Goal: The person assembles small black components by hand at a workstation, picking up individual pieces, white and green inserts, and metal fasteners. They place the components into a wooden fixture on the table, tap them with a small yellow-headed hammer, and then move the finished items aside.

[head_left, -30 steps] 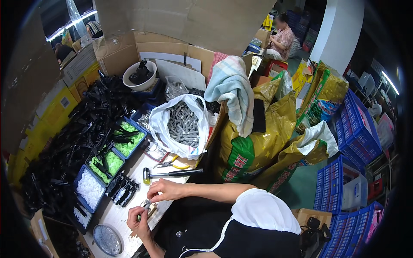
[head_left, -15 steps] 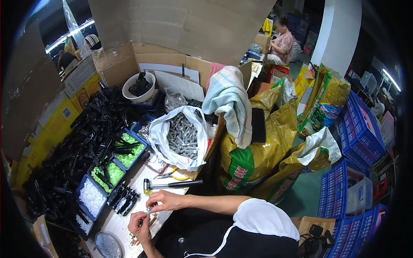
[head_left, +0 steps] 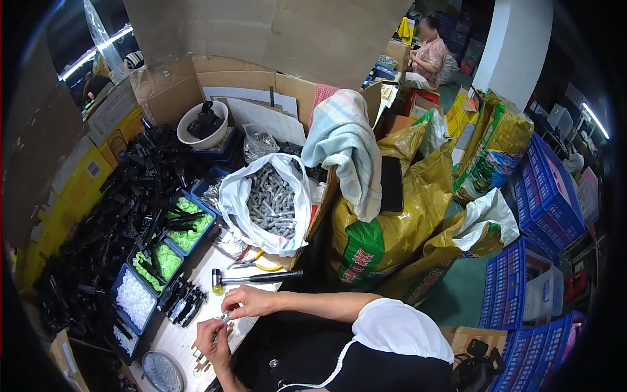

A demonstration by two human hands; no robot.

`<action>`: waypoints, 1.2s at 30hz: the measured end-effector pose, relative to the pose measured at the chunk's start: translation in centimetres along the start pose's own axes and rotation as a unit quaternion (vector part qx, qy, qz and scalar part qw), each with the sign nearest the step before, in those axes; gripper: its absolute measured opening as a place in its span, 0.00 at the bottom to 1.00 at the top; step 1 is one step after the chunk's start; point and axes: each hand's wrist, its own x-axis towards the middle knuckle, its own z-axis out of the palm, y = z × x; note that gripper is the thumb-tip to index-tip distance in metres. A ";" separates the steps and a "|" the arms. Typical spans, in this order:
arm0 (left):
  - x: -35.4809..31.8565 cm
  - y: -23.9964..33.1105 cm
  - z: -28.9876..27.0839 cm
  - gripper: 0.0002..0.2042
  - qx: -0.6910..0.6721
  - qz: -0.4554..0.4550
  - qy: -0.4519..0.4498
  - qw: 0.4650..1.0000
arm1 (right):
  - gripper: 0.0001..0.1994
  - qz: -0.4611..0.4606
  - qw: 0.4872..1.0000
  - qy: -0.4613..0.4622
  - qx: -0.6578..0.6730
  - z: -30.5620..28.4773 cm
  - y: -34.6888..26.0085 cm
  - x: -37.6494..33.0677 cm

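Over the near part of the white worktop, my right hand pinches a small grey metal part between thumb and fingers. It resembles the parts in the white bag, though most of it is hidden. My left hand is just below, its curled fingers close to the same part; whether they grip it I cannot make out. Beside my left hand, small brass-coloured pieces lie on the worktop. A hammer with a black handle and a yellow-ended head lies beyond my right hand. Behind it are yellow-handled pliers.
A white bag of grey metal parts stands behind the pliers. Blue trays hold white pieces and green pieces. Black parts are heaped at left. A round clear dish sits near the front. Gold sacks stand at right.
The whole view has shifted slightly, so the bench things appear a little further left and mostly higher. Both hands stay together around the small grey part, with little visible movement.
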 end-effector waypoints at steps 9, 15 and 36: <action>-0.3 -0.2 -0.1 0.06 -0.025 0.003 -0.008 1.000 | 0.11 0.031 0.999 -0.035 -0.017 -0.3 -1.2 -0.2; -0.5 0.1 0.4 0.06 -0.050 -0.027 -0.003 0.998 | 0.10 0.031 0.999 -0.043 -0.012 -0.7 -0.4 -0.7; -1.3 -0.1 -1.3 0.05 -0.063 -0.047 0.036 0.996 | 0.30 -0.402 0.528 0.625 -0.411 -16.5 -22.2 -1.9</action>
